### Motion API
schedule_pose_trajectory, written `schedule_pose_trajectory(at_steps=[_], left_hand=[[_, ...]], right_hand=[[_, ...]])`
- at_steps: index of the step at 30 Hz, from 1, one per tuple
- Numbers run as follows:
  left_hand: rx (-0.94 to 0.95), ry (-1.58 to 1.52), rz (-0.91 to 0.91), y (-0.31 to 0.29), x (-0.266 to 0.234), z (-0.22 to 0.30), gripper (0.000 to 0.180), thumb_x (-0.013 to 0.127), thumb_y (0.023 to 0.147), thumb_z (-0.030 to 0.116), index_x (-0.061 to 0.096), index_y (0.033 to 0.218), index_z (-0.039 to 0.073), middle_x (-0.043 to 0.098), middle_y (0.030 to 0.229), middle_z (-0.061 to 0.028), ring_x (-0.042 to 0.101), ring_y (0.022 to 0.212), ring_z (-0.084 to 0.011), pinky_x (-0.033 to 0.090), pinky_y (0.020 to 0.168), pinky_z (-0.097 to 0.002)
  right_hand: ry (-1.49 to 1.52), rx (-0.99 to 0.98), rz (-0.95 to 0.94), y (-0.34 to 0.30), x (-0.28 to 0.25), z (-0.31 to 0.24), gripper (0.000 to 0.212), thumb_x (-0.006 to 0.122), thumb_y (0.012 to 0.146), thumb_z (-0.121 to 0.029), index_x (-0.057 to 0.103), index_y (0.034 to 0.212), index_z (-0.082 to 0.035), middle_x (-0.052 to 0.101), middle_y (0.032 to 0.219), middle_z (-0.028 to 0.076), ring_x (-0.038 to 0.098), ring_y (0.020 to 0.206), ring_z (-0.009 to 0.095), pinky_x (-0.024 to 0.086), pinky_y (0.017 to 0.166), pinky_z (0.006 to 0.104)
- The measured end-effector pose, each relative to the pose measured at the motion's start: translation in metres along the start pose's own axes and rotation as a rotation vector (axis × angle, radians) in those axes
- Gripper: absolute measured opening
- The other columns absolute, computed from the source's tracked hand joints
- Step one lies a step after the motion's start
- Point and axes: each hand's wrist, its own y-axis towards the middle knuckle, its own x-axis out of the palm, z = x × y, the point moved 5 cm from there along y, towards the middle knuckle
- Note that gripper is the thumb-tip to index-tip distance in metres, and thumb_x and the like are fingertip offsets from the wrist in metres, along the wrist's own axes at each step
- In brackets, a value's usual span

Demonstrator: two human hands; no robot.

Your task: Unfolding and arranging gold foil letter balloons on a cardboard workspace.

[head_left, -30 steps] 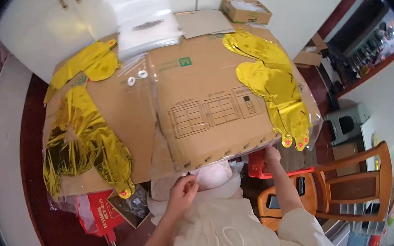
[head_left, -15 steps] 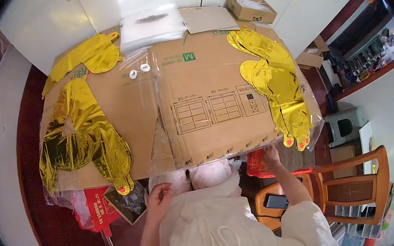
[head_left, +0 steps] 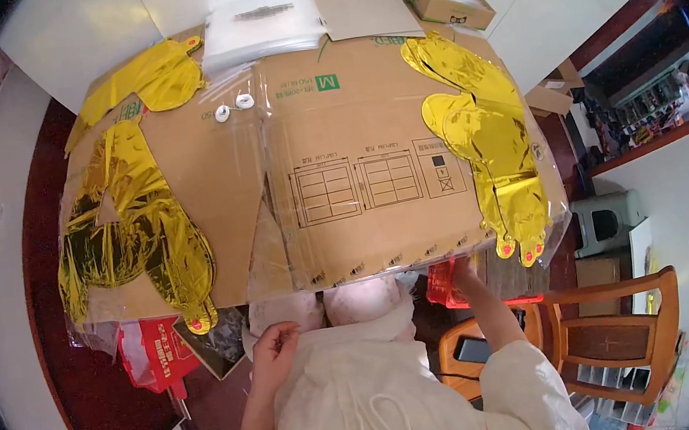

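Observation:
My left hand point(head_left: 273, 350) is over my lap, in front of the table edge, its fingers curled together with nothing visible in them. On the right, my right hand point(head_left: 464, 273) reaches down into a red plastic basket point(head_left: 439, 285) beside the table; the basket rim and table edge hide its fingers. Flat gold foil balloons point(head_left: 484, 135) lie along the right of the cardboard-covered table point(head_left: 353, 137). Another gold foil balloon, shaped like an A point(head_left: 135, 230), lies on the left side, with a further gold one point(head_left: 164, 87) behind it.
Two small white rolls point(head_left: 233, 108) sit near the table's middle. At the back are clear plastic sheets point(head_left: 260, 33) and a small cardboard box point(head_left: 446, 1). A phone point(head_left: 472, 350) rests on a wooden seat, near a wooden chair point(head_left: 613, 333). A red bag point(head_left: 157, 355) hangs low at left.
My right hand has gone slightly deeper into the red basket. My left hand stays curled over my lap. The whole view has shifted a little; the balloons lie as before.

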Motion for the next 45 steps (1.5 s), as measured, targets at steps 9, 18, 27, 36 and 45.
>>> schedule_pose_trajectory(at_steps=[9,18,27,36,45], left_hand=[[0.035,-0.033,-0.014,0.003,0.004,-0.006,0.016,0.062,0.091,0.006,0.065,0.106,0.002,0.058,0.076,0.0036,0.049,0.069,-0.0034,0.041,0.062,-0.0193],[-0.021,0.016,0.005,-0.002,-0.004,-0.010,0.018,0.061,0.090,0.005,0.065,0.108,0.002,0.058,0.080,0.0030,0.048,0.071,-0.0031,0.041,0.062,-0.0190],[-0.060,0.053,-0.008,0.000,0.001,-0.019,0.019,0.065,0.089,0.008,0.066,0.108,0.003,0.062,0.084,0.0026,0.050,0.071,-0.0035,0.042,0.062,-0.0199],[0.037,0.029,-0.062,0.004,-0.005,-0.016,0.025,0.059,0.091,0.004,0.061,0.116,0.004,0.064,0.091,-0.0015,0.055,0.078,-0.0063,0.045,0.069,-0.0220],[-0.104,-0.230,0.073,-0.011,-0.073,-0.022,0.025,0.047,0.099,0.007,0.054,0.122,-0.001,0.065,0.110,-0.0091,0.061,0.100,-0.0159,0.048,0.089,-0.0302]], right_hand=[[0.027,-0.029,0.025,0.021,-0.016,0.014,0.044,0.052,0.088,-0.029,0.058,0.127,-0.010,0.055,0.133,0.012,0.048,0.126,0.026,0.037,0.105,0.0397],[0.030,-0.066,0.052,0.034,-0.014,0.033,0.043,0.052,0.087,-0.030,0.059,0.125,-0.010,0.057,0.131,0.013,0.051,0.122,0.026,0.039,0.103,0.0405],[0.050,-0.083,0.090,0.043,-0.016,0.038,0.043,0.053,0.086,-0.031,0.060,0.123,-0.010,0.058,0.128,0.013,0.054,0.119,0.027,0.042,0.101,0.0414],[0.071,-0.070,0.254,0.017,-0.033,0.047,0.042,0.054,0.086,-0.033,0.061,0.121,-0.010,0.060,0.126,0.013,0.057,0.116,0.028,0.044,0.099,0.0423],[0.229,-0.001,0.606,-0.097,-0.109,0.057,0.042,0.054,0.085,-0.034,0.062,0.119,-0.010,0.062,0.123,0.013,0.060,0.112,0.028,0.047,0.096,0.0432]])
